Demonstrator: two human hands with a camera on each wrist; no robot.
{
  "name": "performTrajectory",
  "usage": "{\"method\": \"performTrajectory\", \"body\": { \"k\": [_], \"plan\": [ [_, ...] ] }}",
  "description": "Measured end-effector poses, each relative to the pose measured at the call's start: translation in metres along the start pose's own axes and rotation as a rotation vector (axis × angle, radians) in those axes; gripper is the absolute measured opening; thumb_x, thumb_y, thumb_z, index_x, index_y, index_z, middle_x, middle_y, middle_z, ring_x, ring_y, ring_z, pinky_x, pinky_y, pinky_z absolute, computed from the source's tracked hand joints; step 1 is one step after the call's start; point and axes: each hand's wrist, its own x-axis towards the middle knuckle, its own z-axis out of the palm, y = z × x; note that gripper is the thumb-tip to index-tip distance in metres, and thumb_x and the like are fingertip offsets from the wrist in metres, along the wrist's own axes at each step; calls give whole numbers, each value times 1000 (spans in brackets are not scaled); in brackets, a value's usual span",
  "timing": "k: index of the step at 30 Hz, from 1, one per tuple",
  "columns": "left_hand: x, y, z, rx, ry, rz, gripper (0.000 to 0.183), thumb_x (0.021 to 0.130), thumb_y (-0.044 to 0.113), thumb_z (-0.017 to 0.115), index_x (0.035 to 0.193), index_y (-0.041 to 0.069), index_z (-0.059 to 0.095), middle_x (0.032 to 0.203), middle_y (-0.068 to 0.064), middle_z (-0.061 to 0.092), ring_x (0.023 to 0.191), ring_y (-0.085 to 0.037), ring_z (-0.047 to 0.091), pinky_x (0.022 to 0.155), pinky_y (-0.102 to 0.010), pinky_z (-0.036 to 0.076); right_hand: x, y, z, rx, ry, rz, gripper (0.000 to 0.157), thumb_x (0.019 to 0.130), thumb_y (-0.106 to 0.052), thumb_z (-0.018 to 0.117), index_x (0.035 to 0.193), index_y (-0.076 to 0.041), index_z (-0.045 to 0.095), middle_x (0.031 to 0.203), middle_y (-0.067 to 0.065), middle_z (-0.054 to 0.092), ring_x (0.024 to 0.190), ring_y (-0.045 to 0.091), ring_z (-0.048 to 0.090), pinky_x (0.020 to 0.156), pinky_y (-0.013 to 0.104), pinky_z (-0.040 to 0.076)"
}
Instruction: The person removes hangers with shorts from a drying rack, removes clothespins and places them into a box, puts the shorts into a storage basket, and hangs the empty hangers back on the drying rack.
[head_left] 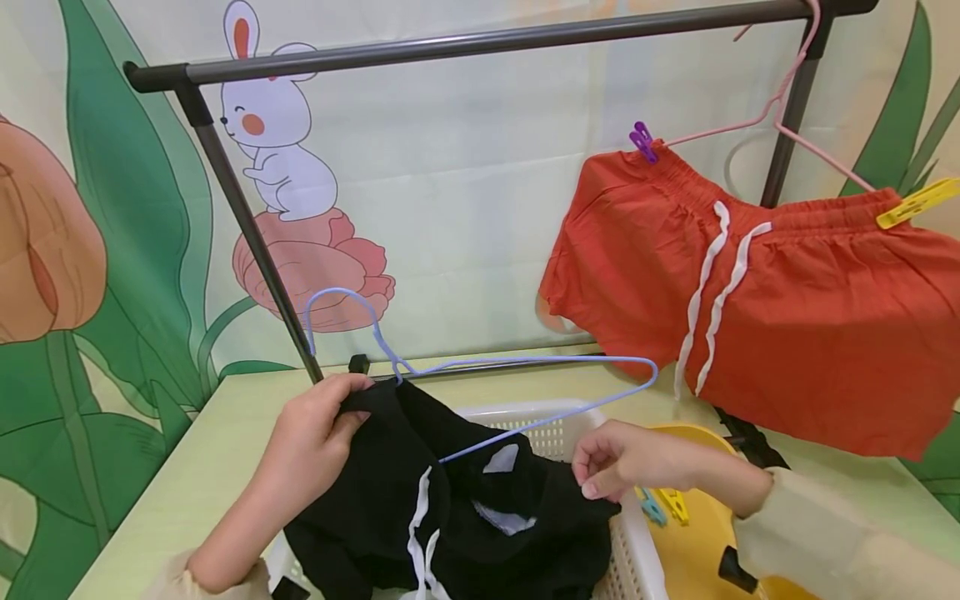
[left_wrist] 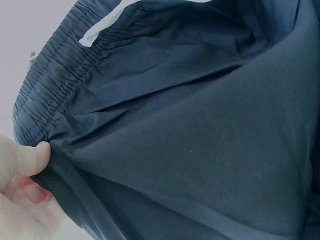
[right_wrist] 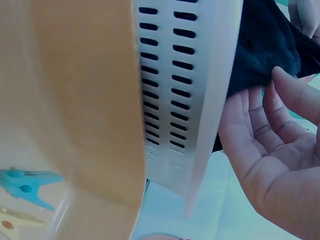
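Black shorts (head_left: 360, 492) with a white drawstring are held up by the waistband over a white basket. My left hand (head_left: 318, 433) pinches one end of the waistband between thumb and fingers; the left wrist view shows the thumb (left_wrist: 35, 157) pressed on the gathered edge. At the other end, my right hand (head_left: 618, 458) pinches the waistband, as the right wrist view also shows at the fingertips. A blue hanger (head_left: 525, 360) has its hook by my left hand and its right arm outside the shorts; its lower wire runs into the waist opening, where the rest is hidden.
Red shorts (head_left: 810, 333) hang at the right from a pink hanger (head_left: 783, 104), with a purple clip (head_left: 642, 142) and a yellow clip (head_left: 918, 202). Above runs a dark rail (head_left: 480, 42). Beside the white basket (head_left: 637, 550) stands a yellow tub (head_left: 705, 550) holding clothespins (right_wrist: 27, 187).
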Motion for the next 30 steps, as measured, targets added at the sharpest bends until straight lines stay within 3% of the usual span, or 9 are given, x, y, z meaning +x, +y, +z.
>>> {"method": "performTrajectory", "body": {
  "k": [10, 20, 30],
  "plan": [
    [0, 7, 8, 25, -33, 26, 20, 76, -8, 61, 94, 0, 61, 93, -11, 64, 85, -23, 61, 77, -38, 50, -6, 0, 0, -10, -32, -94, 20, 83, -8, 60, 87, 10, 54, 72, -3, 54, 64, 5, 51, 60, 17, 43],
    [0, 9, 12, 19, -49, 28, 20, 76, -7, 62, 94, 1, 61, 93, -9, 64, 84, -22, 61, 76, -38, 50, -15, -20, -1, -55, -57, -120, 22, 84, -15, 61, 91, 6, 57, 77, -1, 55, 70, 4, 52, 65, 17, 44],
    [-1, 11, 16, 11, -86, 12, 21, 77, -5, 62, 96, 3, 62, 95, -7, 64, 88, -22, 62, 79, -39, 50, -21, -44, -7, -122, -49, -192, 22, 86, -15, 58, 94, 5, 56, 84, 14, 57, 77, 7, 55, 73, 21, 48]
  ]
}}
